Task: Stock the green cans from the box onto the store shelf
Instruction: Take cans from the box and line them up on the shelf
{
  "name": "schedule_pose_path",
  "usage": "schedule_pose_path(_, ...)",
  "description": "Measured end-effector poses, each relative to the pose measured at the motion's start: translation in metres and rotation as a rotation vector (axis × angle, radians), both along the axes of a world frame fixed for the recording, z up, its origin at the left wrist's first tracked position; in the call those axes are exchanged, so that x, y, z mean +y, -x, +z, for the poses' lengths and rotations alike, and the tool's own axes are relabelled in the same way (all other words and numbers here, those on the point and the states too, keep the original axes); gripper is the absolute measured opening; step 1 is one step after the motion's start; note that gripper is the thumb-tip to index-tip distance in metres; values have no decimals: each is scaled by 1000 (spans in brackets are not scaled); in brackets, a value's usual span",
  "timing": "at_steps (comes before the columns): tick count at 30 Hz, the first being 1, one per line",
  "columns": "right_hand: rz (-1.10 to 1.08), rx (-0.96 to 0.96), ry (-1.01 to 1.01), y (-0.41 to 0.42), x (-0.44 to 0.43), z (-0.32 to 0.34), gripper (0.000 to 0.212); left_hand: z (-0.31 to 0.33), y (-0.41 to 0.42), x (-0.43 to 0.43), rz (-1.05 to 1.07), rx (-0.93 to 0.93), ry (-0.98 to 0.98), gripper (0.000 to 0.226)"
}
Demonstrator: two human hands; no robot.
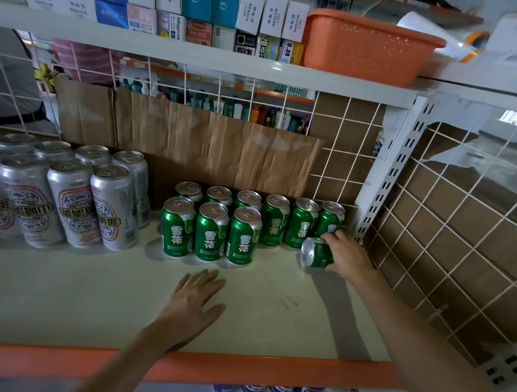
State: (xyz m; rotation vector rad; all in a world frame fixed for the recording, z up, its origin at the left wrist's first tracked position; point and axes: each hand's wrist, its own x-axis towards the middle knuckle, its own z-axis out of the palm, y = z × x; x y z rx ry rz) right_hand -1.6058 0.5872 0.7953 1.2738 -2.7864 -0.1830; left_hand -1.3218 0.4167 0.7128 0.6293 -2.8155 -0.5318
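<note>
The right hand grips one green can around its body. The can lies tilted on its side, lid pointing toward the left end of the shelf, low over the shelf surface near the back right corner; whether it touches the surface cannot be told. It sits just in front of the back row of green cans, which runs along the rear edge up to the right upright. A front row of three green cans stands just left of centre, leaving an open gap between its last can and the held can.

The left hand is open, palm down, flat on the shelf near the front edge, gripping nothing. It appears to serve as a brace.

Step in hand, as judged: set the held can upright in the front row.

1. Rotate the wrist until the lid faces up before lowering. A tilted can set down on its rim is likely to tip.
2. Place the can directly in front of a back-row can, aligned with the front row, label facing the front edge.
3. Keep the knuckles clear of the rightmost back-row can, which stands just beside the fingers; a nudge could topple it against its neighbours.
4. Release only once the base sits flat.
5. Keep the silver cans at the left end undisturbed.

The box is not in view.
</note>
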Motion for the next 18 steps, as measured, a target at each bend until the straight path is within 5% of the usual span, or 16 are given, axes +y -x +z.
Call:
schedule_pose_path(5,-15,81,21,-11,8,-2,70,-1,-2,1,-1,15,-10,91)
schedule_pose_path(16,150,-114,198,-89,37,12,69,1,-3,0,-37,60,-85,88)
schedule_pose_path(18,194,-147,190,-106,38,11,70,4,-6,3,-68,151,-287,72)
